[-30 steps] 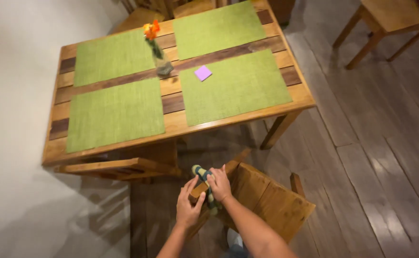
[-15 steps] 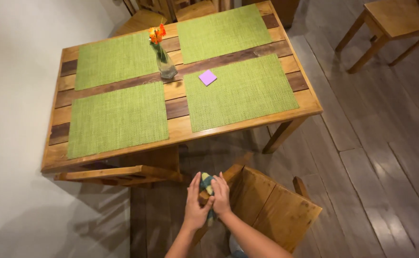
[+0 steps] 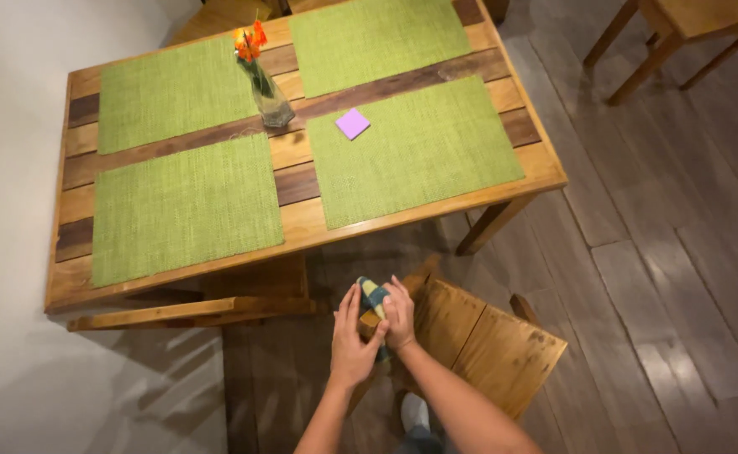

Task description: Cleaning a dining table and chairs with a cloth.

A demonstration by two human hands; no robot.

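Both my hands are together below the table's near edge, holding a small folded cloth [image 3: 373, 296] with green, blue and yellow checks. My left hand [image 3: 351, 340] cups it from the left and my right hand [image 3: 398, 314] presses it from the right. They hover over the front corner of a wooden chair [image 3: 478, 340]. The wooden table [image 3: 297, 220] lies just beyond, with several green woven placemats [image 3: 184, 210] on it.
A glass vase with orange flowers [image 3: 264, 80] stands mid-table, and a small purple square pad [image 3: 352, 124] lies on the near right placemat. A bench [image 3: 192, 311] is tucked under the table at left. Another wooden chair [image 3: 680, 34] stands at top right. White wall at left.
My hands have closed more tightly around the cloth and sit a little lower and nearer the chair. The view has shifted slightly, so the table fills more of the frame.
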